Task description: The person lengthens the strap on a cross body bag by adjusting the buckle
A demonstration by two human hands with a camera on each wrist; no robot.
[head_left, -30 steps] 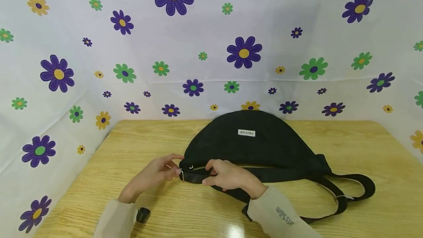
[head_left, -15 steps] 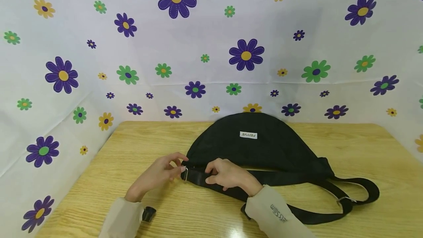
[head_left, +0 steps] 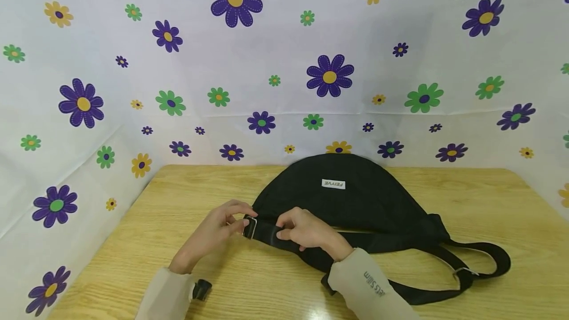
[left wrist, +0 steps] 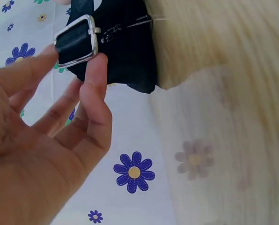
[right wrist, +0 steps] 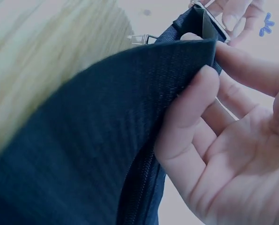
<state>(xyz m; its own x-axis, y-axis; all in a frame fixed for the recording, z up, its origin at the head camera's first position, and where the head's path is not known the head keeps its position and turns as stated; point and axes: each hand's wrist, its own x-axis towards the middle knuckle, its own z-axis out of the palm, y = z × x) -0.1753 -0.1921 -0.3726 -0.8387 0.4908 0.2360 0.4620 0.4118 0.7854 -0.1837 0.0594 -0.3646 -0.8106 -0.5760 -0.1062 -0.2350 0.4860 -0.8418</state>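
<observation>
A black half-moon bag [head_left: 351, 201] lies on the wooden table, its white label upside down. At its left corner a silver slide buckle [left wrist: 77, 41] frames the black strap [head_left: 286, 245]. My left hand [head_left: 213, 233] pinches this buckle between thumb and index finger. Just right of it, my right hand [head_left: 308, 231] pinches the strap; in the right wrist view the webbing [right wrist: 102, 108] runs through its thumb and fingers. A zipper pull [left wrist: 112, 33] shows beside the buckle in the left wrist view.
Strap loops with a second metal slider [head_left: 466, 271] spread to the right of the bag. A black clip [head_left: 202, 290] lies by the left sleeve. A white flowered cloth [head_left: 266, 63] hangs behind the wooden table [head_left: 209, 181].
The buckle has been raised slightly and turned to face the camera more. The strap between my two hands has lifted and spread flat. The bag's body stays in place.
</observation>
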